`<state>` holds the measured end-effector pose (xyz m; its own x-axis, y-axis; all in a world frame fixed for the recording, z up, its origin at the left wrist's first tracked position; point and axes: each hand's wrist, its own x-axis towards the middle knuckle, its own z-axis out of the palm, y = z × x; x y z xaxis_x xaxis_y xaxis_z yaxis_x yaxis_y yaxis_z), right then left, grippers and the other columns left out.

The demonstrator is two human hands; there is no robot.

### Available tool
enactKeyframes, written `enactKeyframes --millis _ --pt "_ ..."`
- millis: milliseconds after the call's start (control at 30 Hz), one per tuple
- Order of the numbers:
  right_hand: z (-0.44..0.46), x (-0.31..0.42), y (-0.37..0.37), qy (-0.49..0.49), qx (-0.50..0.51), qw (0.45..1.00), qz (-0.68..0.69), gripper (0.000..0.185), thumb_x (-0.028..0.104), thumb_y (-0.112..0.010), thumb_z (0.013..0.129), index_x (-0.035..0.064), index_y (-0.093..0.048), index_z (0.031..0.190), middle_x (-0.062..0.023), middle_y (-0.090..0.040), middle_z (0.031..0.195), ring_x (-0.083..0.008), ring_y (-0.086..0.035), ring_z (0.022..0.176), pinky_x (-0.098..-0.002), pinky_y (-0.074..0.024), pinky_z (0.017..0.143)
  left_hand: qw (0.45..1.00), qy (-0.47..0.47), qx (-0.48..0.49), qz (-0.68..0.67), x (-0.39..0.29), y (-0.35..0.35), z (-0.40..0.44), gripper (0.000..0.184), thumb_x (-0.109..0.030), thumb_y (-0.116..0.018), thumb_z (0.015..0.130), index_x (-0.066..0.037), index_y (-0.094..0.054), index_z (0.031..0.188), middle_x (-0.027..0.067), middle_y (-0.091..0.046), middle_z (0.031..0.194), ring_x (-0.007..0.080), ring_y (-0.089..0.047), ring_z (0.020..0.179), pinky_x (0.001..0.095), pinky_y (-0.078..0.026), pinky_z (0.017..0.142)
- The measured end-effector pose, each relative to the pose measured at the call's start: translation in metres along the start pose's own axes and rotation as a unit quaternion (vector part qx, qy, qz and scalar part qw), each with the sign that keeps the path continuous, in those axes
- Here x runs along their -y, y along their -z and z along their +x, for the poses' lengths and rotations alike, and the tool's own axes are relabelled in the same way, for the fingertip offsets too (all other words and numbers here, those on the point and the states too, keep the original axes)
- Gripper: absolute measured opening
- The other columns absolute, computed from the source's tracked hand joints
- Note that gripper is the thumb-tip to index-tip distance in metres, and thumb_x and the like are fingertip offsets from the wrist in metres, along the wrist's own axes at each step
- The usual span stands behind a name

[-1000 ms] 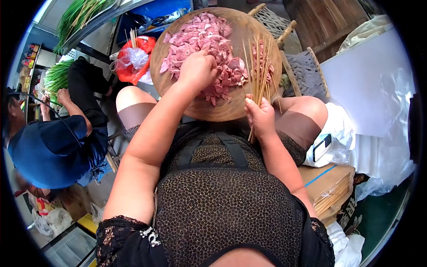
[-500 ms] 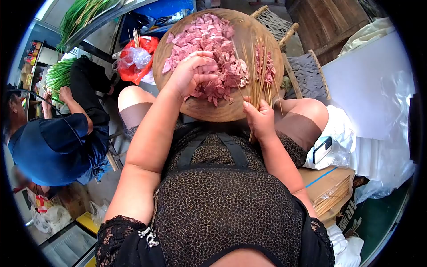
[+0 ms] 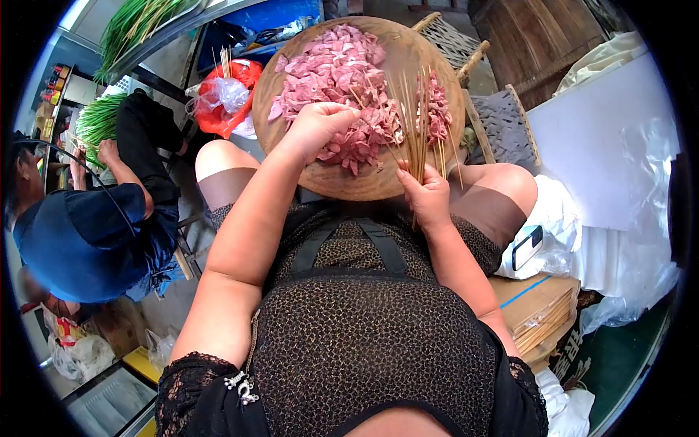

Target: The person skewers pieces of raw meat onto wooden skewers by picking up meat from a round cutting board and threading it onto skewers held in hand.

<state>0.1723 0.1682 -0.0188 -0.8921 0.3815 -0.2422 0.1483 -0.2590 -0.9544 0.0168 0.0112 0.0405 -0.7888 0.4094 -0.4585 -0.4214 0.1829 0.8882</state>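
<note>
My left hand (image 3: 319,130) is over the pile of pink meat pieces (image 3: 331,69), thumb and fingers pinched together; what is between the fingertips is too small to make out. A round wooden board (image 3: 353,188) bears the pile. At the board's near right side, my right hand (image 3: 426,195) is closed round a bundle of thin bamboo skewers (image 3: 416,135), which fan upward. Beyond the bundle, on the board's right part, lies skewered meat (image 3: 439,109), with stick ends pointing toward me.
A co-worker in blue (image 3: 80,233) sits at the left near green vegetables (image 3: 98,125). A red bag (image 3: 244,76) with sticks stands left of the board. Woven seats (image 3: 502,120) are at the right, a phone (image 3: 527,246) on white plastic, and a carton (image 3: 528,298) below it.
My left hand first lifted off the meat with its fingers spread, then came to a pinch, a little right of where it was. My right hand has kept hold of the skewers.
</note>
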Motion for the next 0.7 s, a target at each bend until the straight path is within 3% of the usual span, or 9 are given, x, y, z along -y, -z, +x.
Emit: enactKeyframes --millis 133,333,467,533,600,700 --pt "0.0 -0.003 0.0 0.007 -0.001 1.0 -0.006 0.016 0.009 -0.064 0.081 0.0033 -0.063 0.096 0.0078 -0.049 0.06 -0.0002 -0.037 0.044 -0.0158 -0.0269 0.04 0.999 0.023 0.026 -0.007 0.001 0.004 0.001 0.015 -0.022 -0.063 0.082 -0.008 -0.06 0.086 -0.0042 -0.047 0.057 0.0047 -0.039 0.04 0.0203 -0.031 0.034" --pt "0.0 -0.004 0.0 0.008 -0.006 1.0 -0.014 0.016 0.007 -0.064 0.081 0.0034 -0.063 0.096 0.0088 -0.049 0.063 0.0003 -0.037 0.048 -0.015 -0.0271 0.043 0.998 -0.038 0.042 0.014 0.016 0.001 0.011 0.013 -0.019 -0.06 0.083 -0.007 -0.057 0.087 -0.0032 -0.049 0.061 0.0046 -0.044 0.048 0.0207 -0.037 0.039" --pt "0.0 -0.004 0.002 -0.002 0.006 1.0 -0.013 0.018 0.009 -0.064 0.081 0.0027 -0.064 0.098 0.0078 -0.053 0.07 -0.0004 -0.04 0.054 -0.0157 -0.033 0.049 0.996 -0.057 0.064 0.032 0.02 0.002 0.015 0.018 -0.026 -0.052 0.087 -0.008 -0.055 0.084 -0.0017 -0.049 0.062 0.0077 -0.047 0.05 0.0227 -0.041 0.042" --pt "0.0 -0.001 -0.001 0.004 -0.012 1.0 -0.01 0.016 0.009 -0.063 0.082 0.0036 -0.062 0.096 0.0076 -0.05 0.065 -0.0003 -0.037 0.047 -0.0155 -0.0274 0.042 0.995 -0.058 0.069 0.044 0.017 0.003 0.013 0.02 -0.027 -0.049 0.087 -0.008 -0.055 0.083 0.0003 -0.049 0.061 0.0091 -0.047 0.049 0.0233 -0.04 0.042" --pt "0.002 0.0 0.001 -0.012 -0.015 1.0 0.0 0.016 0.01 -0.062 0.082 0.0037 -0.062 0.097 0.0063 -0.051 0.065 -0.0009 -0.038 0.046 -0.0159 -0.0276 0.041 0.997 0.003 0.065 0.035 0.012 0.005 0.009 0.031 -0.037 -0.046 0.089 -0.007 -0.054 0.083 0.0019 -0.049 0.061 0.0118 -0.049 0.049 0.0243 -0.042 0.043" --pt "0.0 0.002 0.004 -0.045 -0.006 0.999 0.026 0.017 0.013 -0.061 0.083 0.0043 -0.06 0.098 0.0042 -0.053 0.066 -0.0026 -0.04 0.045 -0.0172 -0.0295 0.039 1.0 -0.017 0.013 0.004 0.011 0.011 0.014 0.042 -0.045 -0.043 0.09 -0.005 -0.054 0.087 0.0022 -0.05 0.065 0.0121 -0.049 0.052 0.0253 -0.044 0.046"
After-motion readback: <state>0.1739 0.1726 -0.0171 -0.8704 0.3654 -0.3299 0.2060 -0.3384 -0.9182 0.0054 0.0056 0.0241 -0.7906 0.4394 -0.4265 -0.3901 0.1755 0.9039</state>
